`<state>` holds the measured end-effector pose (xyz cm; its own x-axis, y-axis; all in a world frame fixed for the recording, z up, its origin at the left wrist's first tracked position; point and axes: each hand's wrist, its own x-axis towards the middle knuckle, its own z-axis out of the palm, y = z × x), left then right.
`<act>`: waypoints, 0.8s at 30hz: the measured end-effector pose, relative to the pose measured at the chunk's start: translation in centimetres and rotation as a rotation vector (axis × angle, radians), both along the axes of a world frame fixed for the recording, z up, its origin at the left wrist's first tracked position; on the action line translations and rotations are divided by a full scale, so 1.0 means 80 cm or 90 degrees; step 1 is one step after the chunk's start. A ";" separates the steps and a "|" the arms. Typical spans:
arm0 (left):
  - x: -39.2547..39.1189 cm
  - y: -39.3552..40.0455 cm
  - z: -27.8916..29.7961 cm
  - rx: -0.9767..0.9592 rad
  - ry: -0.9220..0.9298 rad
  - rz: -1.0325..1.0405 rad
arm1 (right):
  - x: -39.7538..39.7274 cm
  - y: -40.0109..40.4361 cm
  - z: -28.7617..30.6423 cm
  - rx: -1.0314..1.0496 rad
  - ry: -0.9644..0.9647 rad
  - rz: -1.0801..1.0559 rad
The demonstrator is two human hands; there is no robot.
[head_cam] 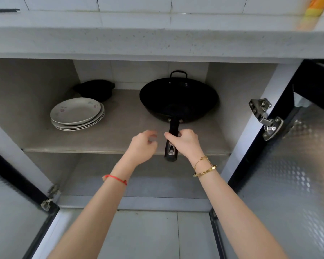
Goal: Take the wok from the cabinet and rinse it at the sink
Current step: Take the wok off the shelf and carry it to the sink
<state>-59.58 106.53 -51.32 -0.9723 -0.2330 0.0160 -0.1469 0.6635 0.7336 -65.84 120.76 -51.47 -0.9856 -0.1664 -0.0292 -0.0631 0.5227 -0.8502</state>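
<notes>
Beneath a pale stone counter (157, 43) an under-counter cabinet (45, 86) stands with both frosted doors (297, 174) swung wide, which is why its single shelf (123, 128) lies in plain sight from the head camera, the only view on offer. On the right half of that shelf sits the wok (179, 98), black and deep, its small loop handle turned to the back wall and its long handle (171, 139) pointing out past the shelf's front edge, a placing that puts the grip within easy reach of whoever opens the doors. The right hand (185, 141) is wrapped round that long handle about midway, thumb over the top, so the pan looks gripped but not yet lifted; its base seems to rest on the shelf. The left hand (142, 144) hovers just beside the handle with fingers loosely curled, holding nothing (likely coming in to steady the weight). A stack of plates (77, 114) sits well apart to the left, with a dark pot-like thing (94, 89) behind it. No sink shows in this view, so the rinsing is all ahead.
</notes>
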 end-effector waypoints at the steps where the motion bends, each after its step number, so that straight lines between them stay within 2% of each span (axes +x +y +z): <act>1: -0.010 0.004 0.002 0.033 0.003 0.019 | 0.001 0.000 -0.001 -0.009 -0.001 -0.006; 5: -0.040 0.028 0.006 0.293 -0.036 0.037 | 0.007 0.005 -0.001 -0.016 -0.015 -0.013; 8: -0.048 0.043 0.005 0.364 -0.049 0.044 | 0.019 0.015 0.001 -0.008 -0.018 -0.006; 18: -0.002 0.061 -0.018 0.443 -0.095 0.047 | 0.105 0.048 -0.009 -0.013 -0.006 0.031; 24: 0.056 0.074 -0.037 0.470 -0.058 0.007 | 0.164 0.062 -0.028 -0.022 -0.011 0.022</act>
